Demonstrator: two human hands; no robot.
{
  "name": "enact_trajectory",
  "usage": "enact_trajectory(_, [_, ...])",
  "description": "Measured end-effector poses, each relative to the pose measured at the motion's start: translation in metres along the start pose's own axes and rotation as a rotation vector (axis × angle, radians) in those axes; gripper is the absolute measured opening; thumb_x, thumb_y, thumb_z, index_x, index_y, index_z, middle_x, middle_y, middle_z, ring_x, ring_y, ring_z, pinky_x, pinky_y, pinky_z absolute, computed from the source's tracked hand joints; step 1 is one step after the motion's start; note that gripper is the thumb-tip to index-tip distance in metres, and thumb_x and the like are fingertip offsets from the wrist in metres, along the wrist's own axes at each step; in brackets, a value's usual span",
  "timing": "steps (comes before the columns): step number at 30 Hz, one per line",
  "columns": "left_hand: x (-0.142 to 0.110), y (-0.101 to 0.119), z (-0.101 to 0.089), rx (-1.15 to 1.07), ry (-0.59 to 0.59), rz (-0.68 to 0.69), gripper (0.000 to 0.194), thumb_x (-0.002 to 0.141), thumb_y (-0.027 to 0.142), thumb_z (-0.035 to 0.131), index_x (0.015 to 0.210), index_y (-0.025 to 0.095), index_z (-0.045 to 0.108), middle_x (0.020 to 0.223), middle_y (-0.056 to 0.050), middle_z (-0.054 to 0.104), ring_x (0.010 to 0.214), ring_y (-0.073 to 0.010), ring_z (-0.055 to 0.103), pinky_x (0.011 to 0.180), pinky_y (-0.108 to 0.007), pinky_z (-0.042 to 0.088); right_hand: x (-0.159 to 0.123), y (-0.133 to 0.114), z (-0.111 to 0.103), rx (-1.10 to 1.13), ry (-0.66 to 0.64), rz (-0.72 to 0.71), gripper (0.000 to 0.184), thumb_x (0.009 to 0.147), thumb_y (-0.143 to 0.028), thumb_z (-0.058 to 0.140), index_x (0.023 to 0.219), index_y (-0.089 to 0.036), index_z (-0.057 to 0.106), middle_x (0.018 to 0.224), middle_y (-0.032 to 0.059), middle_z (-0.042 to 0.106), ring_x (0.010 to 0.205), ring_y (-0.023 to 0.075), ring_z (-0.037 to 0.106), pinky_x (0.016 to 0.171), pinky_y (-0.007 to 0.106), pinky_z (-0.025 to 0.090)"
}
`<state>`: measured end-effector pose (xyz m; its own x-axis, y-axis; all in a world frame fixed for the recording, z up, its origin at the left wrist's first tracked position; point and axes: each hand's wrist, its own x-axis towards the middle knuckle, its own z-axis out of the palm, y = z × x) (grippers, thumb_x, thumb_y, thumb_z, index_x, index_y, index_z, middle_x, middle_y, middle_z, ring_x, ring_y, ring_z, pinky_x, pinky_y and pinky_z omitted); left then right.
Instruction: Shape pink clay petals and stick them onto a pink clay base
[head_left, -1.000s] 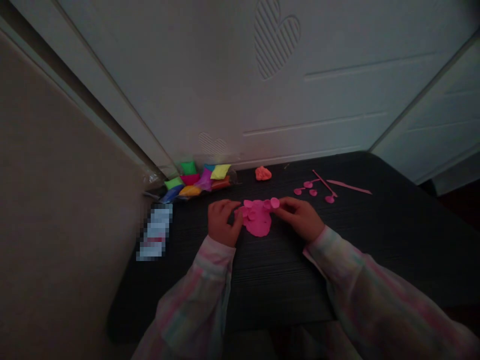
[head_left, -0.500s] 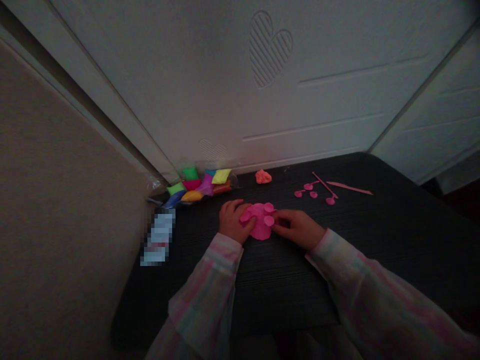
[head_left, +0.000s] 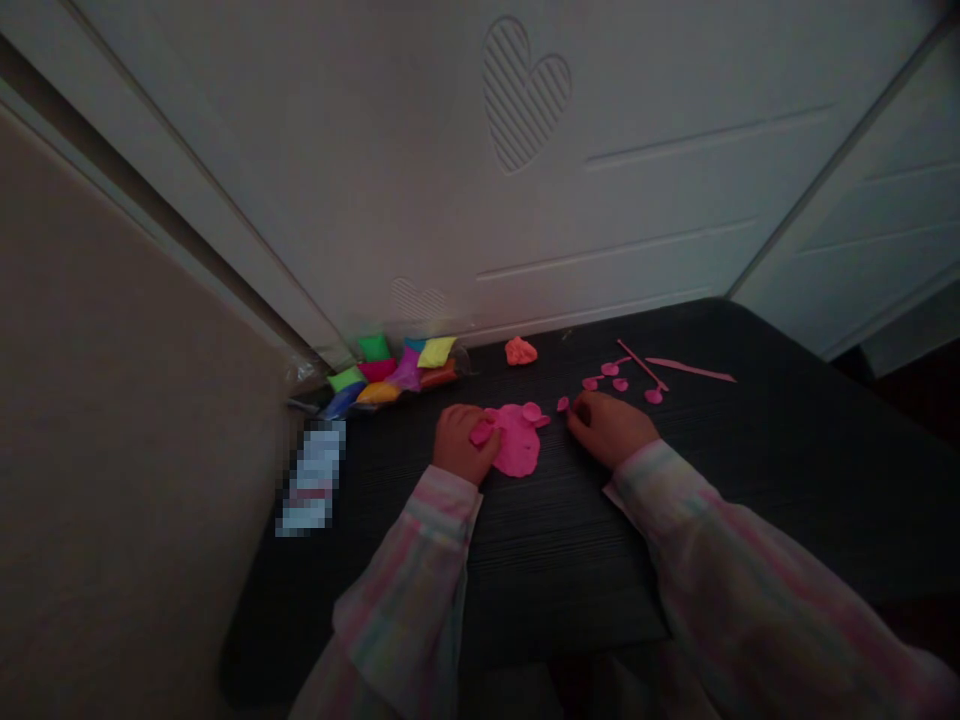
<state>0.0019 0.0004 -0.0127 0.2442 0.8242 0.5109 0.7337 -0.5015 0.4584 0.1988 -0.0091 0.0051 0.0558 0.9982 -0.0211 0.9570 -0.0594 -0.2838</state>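
Note:
A flat pink clay disc (head_left: 517, 452) lies on the dark table, with a small round pink clay piece (head_left: 532, 412) on its upper right edge. My left hand (head_left: 461, 445) is at the disc's left side, fingers curled on a pink clay piece (head_left: 482, 432) at that edge. Just right of the disc, my right hand (head_left: 611, 428) pinches a small round-headed pink clay piece (head_left: 563, 404), apart from the disc. Beyond that hand lie several similar pink clay pieces (head_left: 610, 369) with thin stems.
A clear bag of coloured clay packets (head_left: 405, 375) lies at the back left. An orange clay lump (head_left: 520, 351) sits near the white panel (head_left: 337, 200). A thin pink stick (head_left: 641, 364) and a flat pink clay tool (head_left: 690, 370) are at the back right. A blurred-out packet (head_left: 311, 475) is at left.
My right hand has moved right, away from the disc, with a small round clay piece that was at the disc's right edge. My left hand stays at the disc.

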Motion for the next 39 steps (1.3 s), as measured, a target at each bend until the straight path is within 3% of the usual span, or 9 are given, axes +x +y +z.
enact_trajectory(3, [0.000,0.001,-0.001,-0.020,-0.031,-0.040,0.011,0.061,0.022,0.052,0.071,0.017,0.053,0.074,-0.002,0.056,0.077,-0.0150,0.048,0.075,-0.030,0.038,0.000,0.001,0.000,0.042,0.081,-0.033,0.021,0.069,-0.035,0.040,0.071,-0.019,0.052,0.075,0.0041,0.056,0.063,0.0144,0.051,0.051,0.024,0.032])
enact_trajectory(7, [0.000,0.001,-0.002,-0.033,-0.056,-0.136,0.023,0.061,0.022,0.052,0.083,0.017,0.051,0.082,-0.003,0.056,0.079,-0.0155,0.048,0.073,-0.029,0.040,-0.006,-0.006,-0.002,0.154,0.366,-0.097,0.019,0.069,-0.029,0.041,0.081,-0.016,0.050,0.081,0.0067,0.053,0.072,0.0167,0.050,0.059,0.026,0.036])
enact_trajectory(9, [0.000,0.002,-0.002,-0.040,-0.072,-0.152,0.026,0.061,0.021,0.051,0.086,0.017,0.051,0.084,-0.003,0.055,0.080,-0.0158,0.048,0.074,-0.029,0.040,-0.012,-0.014,-0.001,0.215,0.424,-0.199,0.017,0.071,-0.025,0.039,0.081,-0.016,0.050,0.079,0.0062,0.053,0.072,0.0158,0.050,0.062,0.026,0.037])
enact_trajectory(11, [0.000,0.002,-0.002,-0.049,-0.084,-0.157,0.025,0.061,0.021,0.051,0.086,0.017,0.051,0.084,-0.003,0.056,0.082,-0.0160,0.048,0.075,-0.030,0.039,-0.020,-0.023,0.002,0.252,0.369,-0.326,0.017,0.072,-0.024,0.038,0.080,-0.016,0.051,0.076,0.0054,0.054,0.072,0.0148,0.050,0.064,0.025,0.037])
enact_trajectory(14, [-0.001,0.002,-0.002,-0.068,-0.088,-0.176,0.025,0.061,0.021,0.051,0.086,0.017,0.051,0.085,-0.002,0.056,0.082,-0.0158,0.047,0.075,-0.030,0.039,-0.030,-0.037,0.010,0.261,0.171,-0.486,0.021,0.073,-0.022,0.036,0.087,-0.017,0.050,0.081,0.0046,0.055,0.074,0.0133,0.051,0.066,0.023,0.038])
enact_trajectory(18, [-0.001,0.000,0.000,-0.120,-0.095,-0.203,0.030,0.060,0.020,0.052,0.090,0.016,0.050,0.087,-0.002,0.055,0.083,-0.0148,0.047,0.076,-0.029,0.039,-0.036,-0.050,0.018,0.207,0.024,-0.528,0.023,0.074,-0.021,0.036,0.092,-0.017,0.049,0.085,0.0046,0.056,0.075,0.0140,0.051,0.067,0.024,0.038])
enact_trajectory(28, [-0.002,0.000,-0.004,-0.227,-0.197,-0.287,0.047,0.059,0.026,0.055,0.104,0.018,0.045,0.089,-0.004,0.054,0.085,-0.0162,0.048,0.079,-0.030,0.038,-0.034,-0.050,0.021,0.191,-0.015,-0.578,0.022,0.073,-0.019,0.037,0.090,-0.017,0.051,0.082,0.0052,0.055,0.075,0.0147,0.050,0.067,0.026,0.038])
enact_trajectory(34, [-0.001,-0.008,-0.005,-0.459,-0.205,-0.425,0.035,0.073,0.024,0.035,0.106,0.020,0.044,0.085,-0.001,0.057,0.080,-0.0124,0.051,0.075,-0.026,0.040,-0.033,-0.049,0.020,0.189,-0.032,-0.568,0.025,0.073,-0.019,0.037,0.094,-0.017,0.050,0.081,0.0048,0.055,0.075,0.0144,0.049,0.067,0.026,0.038])
enact_trajectory(39, [0.000,-0.008,-0.007,-0.496,-0.207,-0.452,0.034,0.076,0.023,0.026,0.101,0.020,0.048,0.099,0.000,0.054,0.080,-0.0115,0.051,0.073,-0.024,0.040,-0.033,-0.050,0.019,0.179,-0.047,-0.560,0.025,0.073,-0.019,0.036,0.094,-0.016,0.050,0.081,0.0049,0.055,0.074,0.0145,0.049,0.067,0.026,0.038])
